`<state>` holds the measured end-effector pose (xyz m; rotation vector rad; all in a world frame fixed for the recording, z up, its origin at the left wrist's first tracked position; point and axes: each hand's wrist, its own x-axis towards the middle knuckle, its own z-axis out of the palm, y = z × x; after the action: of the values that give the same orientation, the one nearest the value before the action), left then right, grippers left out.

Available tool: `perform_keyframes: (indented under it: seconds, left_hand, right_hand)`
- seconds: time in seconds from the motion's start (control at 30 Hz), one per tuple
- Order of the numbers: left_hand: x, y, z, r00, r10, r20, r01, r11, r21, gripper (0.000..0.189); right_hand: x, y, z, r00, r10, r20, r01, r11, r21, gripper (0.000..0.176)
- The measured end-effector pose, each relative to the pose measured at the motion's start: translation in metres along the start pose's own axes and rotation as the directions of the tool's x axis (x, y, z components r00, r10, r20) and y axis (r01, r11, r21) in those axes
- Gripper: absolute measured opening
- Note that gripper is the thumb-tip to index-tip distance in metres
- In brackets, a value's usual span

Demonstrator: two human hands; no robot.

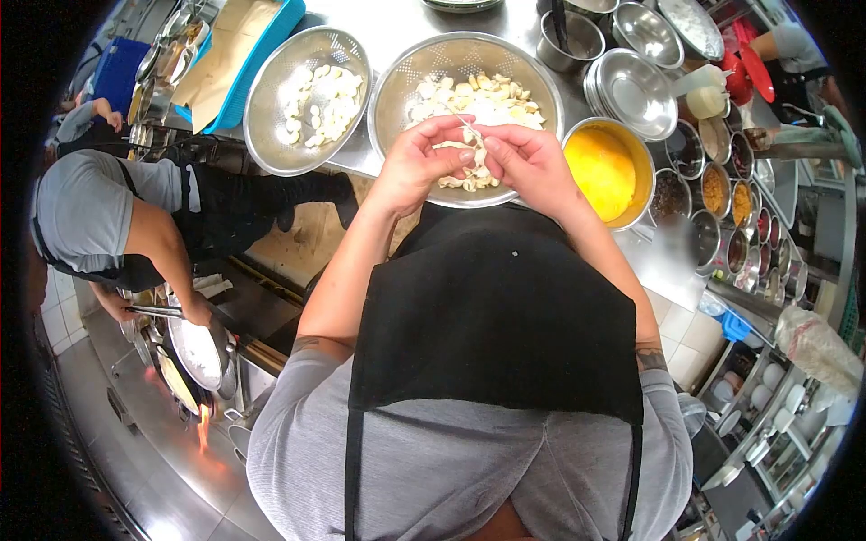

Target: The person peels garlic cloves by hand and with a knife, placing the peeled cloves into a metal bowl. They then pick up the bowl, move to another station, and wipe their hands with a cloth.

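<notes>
My left hand [422,164] and my right hand [532,164] meet over the near side of a wide steel colander [397,77]. Both are closed, with thumbs and fingers pinching a small whitish piece of food [474,144] that has a ragged, stringy surface. Beneath them, the colander holds a heap of pale pieces [496,97] resembling sliced mushrooms. To the left, a second perforated colander [262,117] contains smaller cream-coloured pieces [327,101]. Close by my right wrist stands a steel pot of bright yellow liquid [603,176].
Stacked steel bowls [639,95] and a deep steel container [570,45] stand at the back right, near many small ingredient tins [713,189]. A blue tray [236,90] lies far left. Another person [99,216] handles a pan [197,352] beside an open flame [204,428].
</notes>
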<state>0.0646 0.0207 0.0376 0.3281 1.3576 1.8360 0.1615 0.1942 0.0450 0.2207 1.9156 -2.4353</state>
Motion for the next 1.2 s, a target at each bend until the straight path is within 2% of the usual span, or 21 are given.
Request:
perform_keyframes:
  seconds: [0.07,0.17,0.27,0.47,0.57,0.67,0.77,0.87,0.97,1.07,1.2]
  left_hand:
    - [0.0,0.003,-0.001,0.998,-0.054,-0.025,0.054,0.998,-0.018,0.039]
    - [0.0,0.003,-0.003,0.997,-0.072,-0.039,0.071,0.997,-0.019,0.035]
    - [-0.002,0.003,-0.008,0.998,-0.027,0.05,0.027,1.0,0.005,0.031]
    - [0.0,-0.006,-0.011,0.993,0.051,0.106,-0.043,0.996,-0.077,0.023]
    - [-0.001,-0.004,-0.009,0.994,0.06,0.091,-0.051,0.994,-0.092,0.023]
    - [0.001,-0.008,-0.019,0.985,0.07,0.157,-0.056,0.995,-0.088,0.025]
    - [-0.002,-0.005,-0.014,0.993,0.059,0.1,-0.043,0.987,-0.156,0.028]
    - [0.0,-0.011,-0.016,0.996,0.071,0.052,-0.058,0.972,-0.228,0.03]
    - [0.003,-0.015,-0.019,0.996,0.094,0.004,-0.09,0.966,-0.244,0.029]
    - [0.004,-0.015,-0.019,0.993,0.107,-0.045,-0.115,0.966,-0.232,0.027]
    - [0.003,-0.014,-0.016,0.992,0.107,-0.067,-0.119,0.967,-0.226,0.026]
  right_hand:
    - [0.001,0.001,0.0,0.998,-0.056,0.009,0.057,0.996,-0.066,0.026]
    - [0.0,-0.004,-0.002,0.997,-0.01,0.083,0.015,0.998,-0.061,0.028]
    - [-0.003,-0.012,0.0,0.989,0.06,0.134,-0.057,0.998,-0.022,0.027]
    - [-0.003,-0.007,-0.001,0.993,0.028,0.117,-0.05,0.981,0.188,0.026]
    - [-0.001,-0.004,0.001,1.0,0.007,0.015,-0.01,0.985,0.172,0.026]
    - [0.002,-0.002,-0.003,0.994,0.045,-0.102,-0.025,0.983,0.182,0.031]
    - [0.005,-0.003,-0.005,0.985,0.127,-0.116,-0.108,0.982,0.156,0.039]
    - [0.005,0.007,0.0,0.974,0.203,-0.1,-0.209,0.977,-0.049,0.05]
    - [0.009,0.023,-0.007,0.988,0.132,-0.079,-0.153,0.902,-0.403,0.055]
    - [0.004,0.01,-0.002,0.994,0.041,-0.098,-0.082,0.882,-0.465,0.058]
    - [-0.004,-0.01,0.01,0.991,-0.127,-0.038,0.093,0.869,-0.487,0.063]
